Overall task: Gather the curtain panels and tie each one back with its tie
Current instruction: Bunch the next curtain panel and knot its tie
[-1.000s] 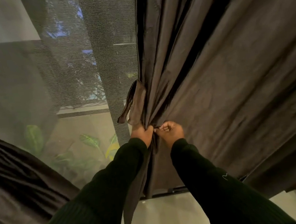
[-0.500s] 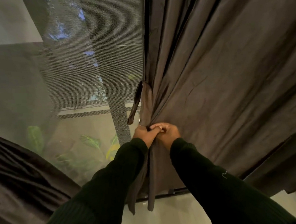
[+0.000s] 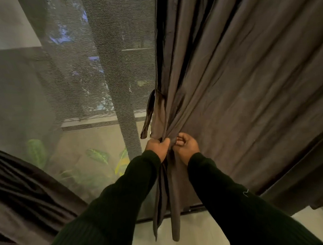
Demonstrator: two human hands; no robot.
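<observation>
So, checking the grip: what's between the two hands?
In the head view, a bunched fold of the curtain panel sits between the left hand and right hand.

A second ago the hands were a little apart at the curtain [image 3: 242, 87] edge, the right hand [image 3: 186, 147] with fingers loosely spread. Now the left hand [image 3: 158, 147] and the right grip the gathered folds close together, knuckles nearly touching. The tie [image 3: 175, 210] has dropped: two strips now hang straight down between the sleeves, where before only one showed. The folded flap [image 3: 150, 115] above the hands has narrowed and lies closer to the curtain.
</observation>
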